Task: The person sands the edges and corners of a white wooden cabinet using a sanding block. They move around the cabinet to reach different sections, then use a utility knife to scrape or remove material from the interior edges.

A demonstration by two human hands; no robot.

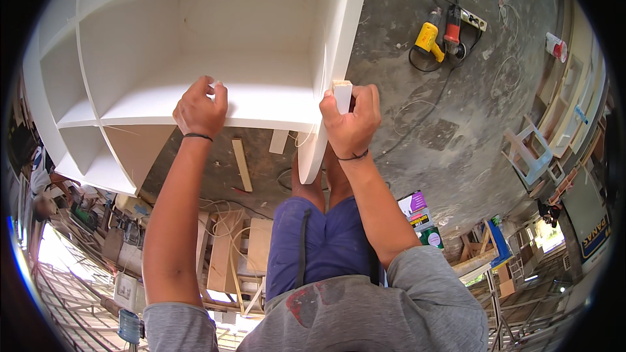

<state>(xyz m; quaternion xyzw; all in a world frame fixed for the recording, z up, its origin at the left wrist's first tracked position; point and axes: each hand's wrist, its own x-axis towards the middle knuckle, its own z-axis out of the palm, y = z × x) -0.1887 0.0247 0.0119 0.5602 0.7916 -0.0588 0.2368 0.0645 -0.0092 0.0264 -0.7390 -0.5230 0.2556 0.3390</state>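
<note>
A large white shelf unit (244, 29) with several compartments fills the upper left. My left hand (201, 109) is above the front edge of one of its shelves, thumb and fingers closed together; I cannot make out what they hold, if anything. My right hand (355, 120) grips a small white block (342, 96) with a bare, wood-coloured end. The block is against or very close to the outer face of the unit's right side panel (345, 23). That panel's rounded lower end reaches down in front of my legs.
On the concrete floor (417, 130) at the upper right lie a yellow heat gun (427, 40), a red and black angle grinder (452, 29) and a power strip (473, 19) with cables. A wooden strip (241, 164) lies below the shelf. Tins (430, 237) stand right of my legs.
</note>
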